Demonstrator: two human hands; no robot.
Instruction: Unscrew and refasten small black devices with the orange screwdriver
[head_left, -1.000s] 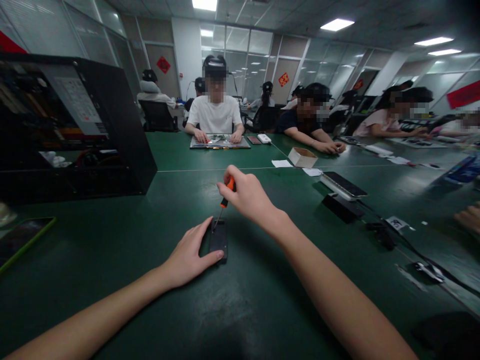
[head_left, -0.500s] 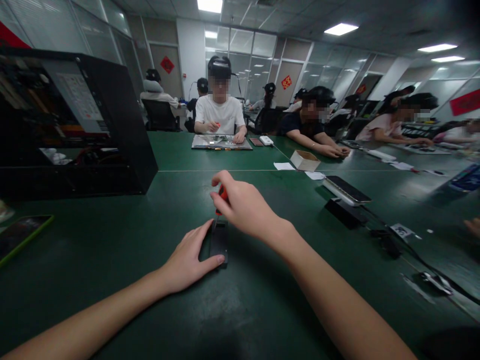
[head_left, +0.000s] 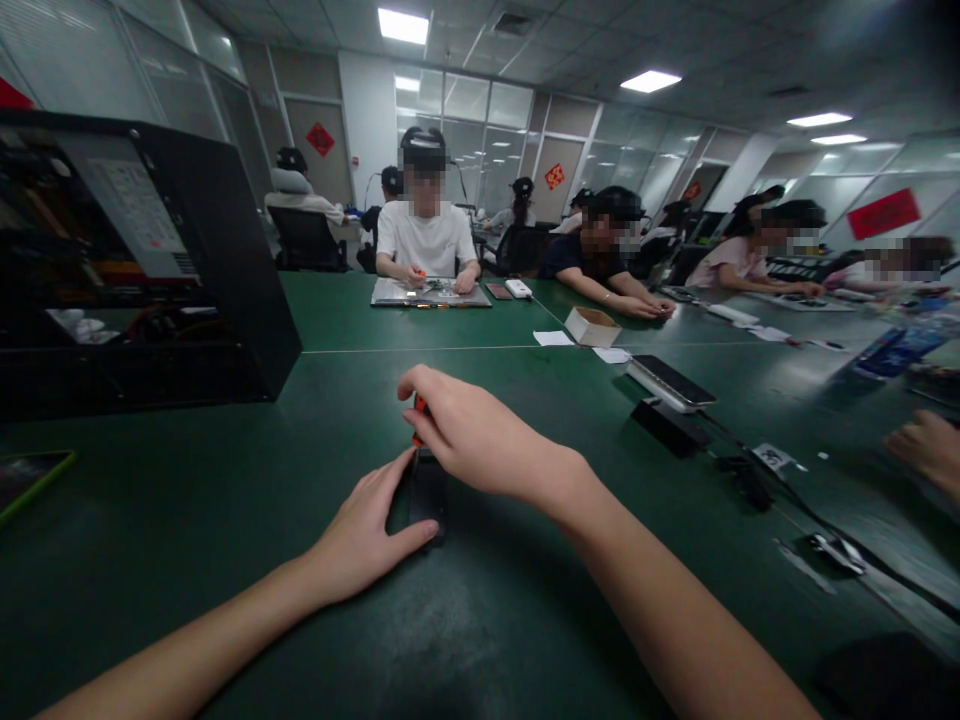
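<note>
My right hand (head_left: 480, 430) is closed round the orange-red handle of a screwdriver (head_left: 419, 418). It holds the tool upright over the far end of a narrow black rectangular block (head_left: 427, 492), and the tip is hidden. That block lies flat on the green table, long side pointing away from me. My left hand (head_left: 362, 530) rests on the table and grips the block, its thumb on the near end and its fingers along the left side.
A black computer case (head_left: 225, 270), side open, stands at left beside a green-edged phone (head_left: 34, 480). On the right are a dark-screened device (head_left: 673, 382), cables and a small open box (head_left: 592, 327). A person opposite (head_left: 425, 240) works over a flat panel; another person's hand (head_left: 926, 448) shows at far right.
The view has swung slightly, so the scene sits further left and lower. My right hand and the screwdriver are a little lower over the block's far end. The left hand keeps its grip.
</note>
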